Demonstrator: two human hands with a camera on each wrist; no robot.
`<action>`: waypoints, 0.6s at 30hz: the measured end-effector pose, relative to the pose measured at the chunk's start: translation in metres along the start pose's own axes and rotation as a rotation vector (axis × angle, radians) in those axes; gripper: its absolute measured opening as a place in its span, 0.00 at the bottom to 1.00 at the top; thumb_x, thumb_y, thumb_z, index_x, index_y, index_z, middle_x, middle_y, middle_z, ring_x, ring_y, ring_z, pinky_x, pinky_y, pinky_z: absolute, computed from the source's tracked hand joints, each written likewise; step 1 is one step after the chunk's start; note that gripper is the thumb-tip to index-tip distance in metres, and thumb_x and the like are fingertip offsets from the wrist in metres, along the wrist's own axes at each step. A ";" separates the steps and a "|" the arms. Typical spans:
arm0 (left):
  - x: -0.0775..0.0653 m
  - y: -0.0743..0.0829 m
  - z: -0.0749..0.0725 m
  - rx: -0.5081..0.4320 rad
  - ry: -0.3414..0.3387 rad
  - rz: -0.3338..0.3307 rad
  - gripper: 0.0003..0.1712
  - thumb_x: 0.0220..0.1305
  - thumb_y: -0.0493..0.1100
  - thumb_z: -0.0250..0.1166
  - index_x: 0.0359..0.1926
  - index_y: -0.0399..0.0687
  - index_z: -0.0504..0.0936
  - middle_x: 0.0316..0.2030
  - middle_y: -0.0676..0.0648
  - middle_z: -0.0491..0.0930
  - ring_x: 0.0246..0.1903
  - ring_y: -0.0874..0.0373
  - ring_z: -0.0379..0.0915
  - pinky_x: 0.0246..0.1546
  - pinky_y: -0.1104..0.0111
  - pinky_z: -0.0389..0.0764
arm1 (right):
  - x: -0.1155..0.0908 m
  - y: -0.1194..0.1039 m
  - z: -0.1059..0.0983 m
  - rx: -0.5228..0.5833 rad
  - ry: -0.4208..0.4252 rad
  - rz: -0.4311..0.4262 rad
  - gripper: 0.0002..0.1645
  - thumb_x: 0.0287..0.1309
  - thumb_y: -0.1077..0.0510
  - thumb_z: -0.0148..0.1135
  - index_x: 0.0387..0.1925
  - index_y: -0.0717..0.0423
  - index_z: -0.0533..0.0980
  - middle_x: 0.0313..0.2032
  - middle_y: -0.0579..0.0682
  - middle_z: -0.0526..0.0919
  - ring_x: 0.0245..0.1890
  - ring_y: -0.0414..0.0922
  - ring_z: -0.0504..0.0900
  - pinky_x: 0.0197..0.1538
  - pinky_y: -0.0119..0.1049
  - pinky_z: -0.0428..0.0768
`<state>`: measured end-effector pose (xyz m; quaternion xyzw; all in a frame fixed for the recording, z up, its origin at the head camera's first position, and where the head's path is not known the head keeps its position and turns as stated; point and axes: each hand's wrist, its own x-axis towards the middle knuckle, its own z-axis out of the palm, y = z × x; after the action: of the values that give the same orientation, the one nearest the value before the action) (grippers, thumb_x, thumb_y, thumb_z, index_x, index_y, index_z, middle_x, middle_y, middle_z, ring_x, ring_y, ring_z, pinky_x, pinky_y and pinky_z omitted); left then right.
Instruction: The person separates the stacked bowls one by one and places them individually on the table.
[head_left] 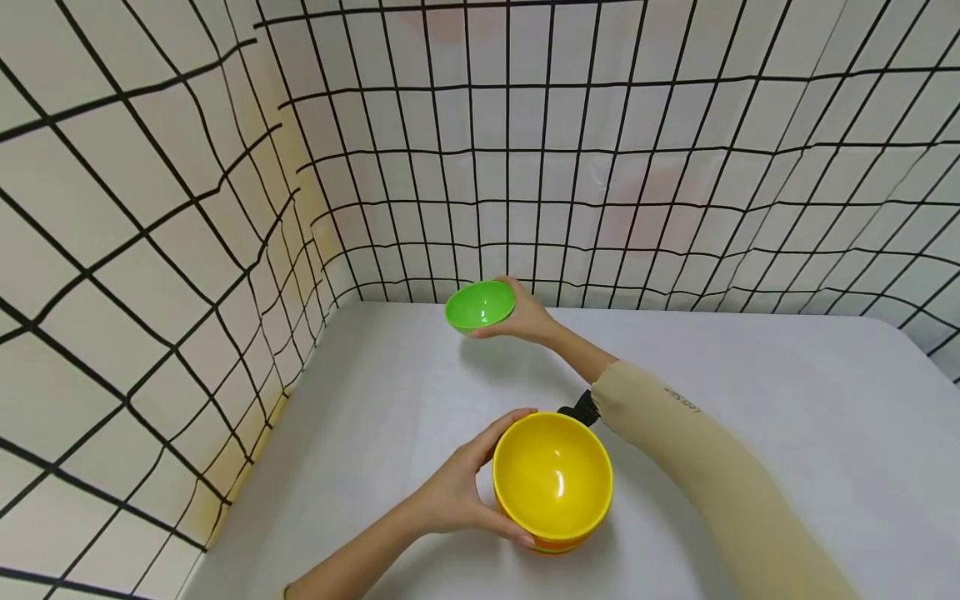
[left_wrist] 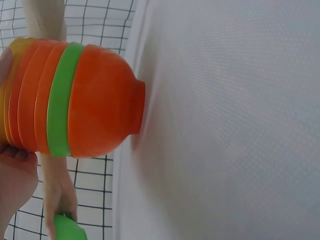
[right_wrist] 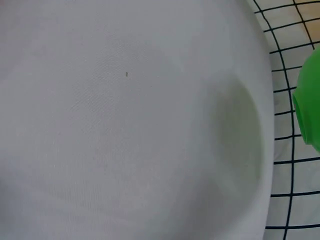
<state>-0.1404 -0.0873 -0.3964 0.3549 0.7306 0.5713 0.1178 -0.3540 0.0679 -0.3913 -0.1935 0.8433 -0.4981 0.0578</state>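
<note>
The left hand (head_left: 467, 486) curls round a stack of glossy yellow, orange and green bowls (left_wrist: 59, 100) — likely for steadiness — while the right hand (head_left: 531, 321) grips a round, glossy green bowl (head_left: 478, 305) by its side.

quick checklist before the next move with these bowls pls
1. Left hand grips the bowl stack: ok, thumb and fingers around its upper part
2. Right hand holds the green bowl: ok, at its side
3. Yellow bowl atop the stack is empty: ok
4. Green bowl is empty: ok
5. Green bowl is over the stack: not ok, it is farther out, apart
6. Stack's base rests fully on the table: cannot tell
</note>
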 end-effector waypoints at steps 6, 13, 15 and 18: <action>0.001 -0.001 0.001 0.009 -0.008 -0.012 0.63 0.36 0.45 0.79 0.70 0.61 0.50 0.67 0.61 0.56 0.65 0.62 0.54 0.66 0.61 0.60 | 0.009 0.019 0.013 -0.031 0.008 0.006 0.64 0.31 0.49 0.79 0.67 0.57 0.51 0.60 0.58 0.66 0.58 0.53 0.69 0.59 0.46 0.72; 0.001 -0.002 0.002 0.023 0.008 0.019 0.65 0.32 0.38 0.80 0.70 0.58 0.51 0.67 0.59 0.57 0.65 0.61 0.56 0.66 0.61 0.61 | 0.013 0.029 0.027 -0.049 -0.017 0.040 0.65 0.33 0.50 0.78 0.68 0.58 0.48 0.60 0.59 0.66 0.59 0.54 0.67 0.61 0.47 0.70; 0.001 -0.002 0.002 0.023 0.009 0.021 0.65 0.32 0.38 0.80 0.70 0.57 0.51 0.67 0.59 0.57 0.64 0.61 0.56 0.66 0.61 0.61 | 0.014 0.028 0.031 -0.051 -0.019 0.043 0.65 0.33 0.51 0.78 0.68 0.58 0.48 0.60 0.59 0.66 0.59 0.54 0.68 0.61 0.47 0.70; 0.001 -0.002 0.001 0.025 0.015 0.018 0.65 0.32 0.39 0.80 0.70 0.57 0.51 0.67 0.59 0.58 0.64 0.61 0.57 0.66 0.61 0.61 | 0.015 0.026 0.035 -0.055 -0.020 0.041 0.65 0.33 0.50 0.78 0.68 0.60 0.48 0.60 0.59 0.66 0.59 0.53 0.68 0.61 0.46 0.70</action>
<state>-0.1414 -0.0862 -0.3983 0.3586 0.7353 0.5659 0.1029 -0.3649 0.0447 -0.4298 -0.1829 0.8597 -0.4716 0.0710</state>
